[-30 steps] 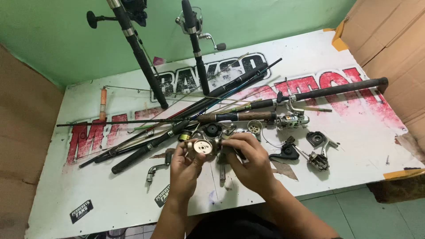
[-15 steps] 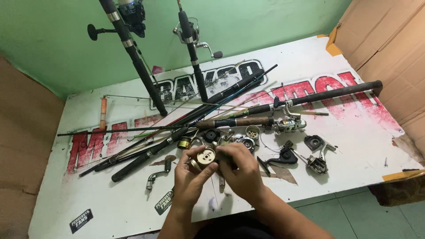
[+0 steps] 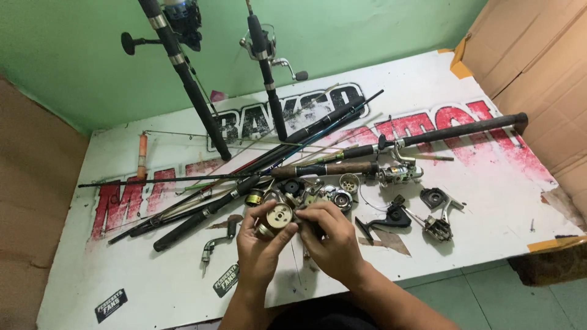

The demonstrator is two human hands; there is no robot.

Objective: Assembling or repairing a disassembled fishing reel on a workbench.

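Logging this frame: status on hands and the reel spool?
Left hand holds round gold reel spool above the table. Right hand pinches beside it. Loose reel parts and fishing rods lie just beyond.

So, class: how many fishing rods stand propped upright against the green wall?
2. The left rod leans at the back left with a dark reel; the right rod stands beside it with a silver-handled reel. Others lie flat on the table.

The two upright black fishing rods (image 3: 183, 79) with reels run out past the top edge. The right hand's fingers (image 3: 318, 214) cover whatever small part they pinch beside the round brass-coloured spool (image 3: 276, 218). The heap of small dark metal reel parts (image 3: 318, 190) behind is too tangled to tell apart. The white printed bench (image 3: 153, 287) is cut off at the bottom edge.
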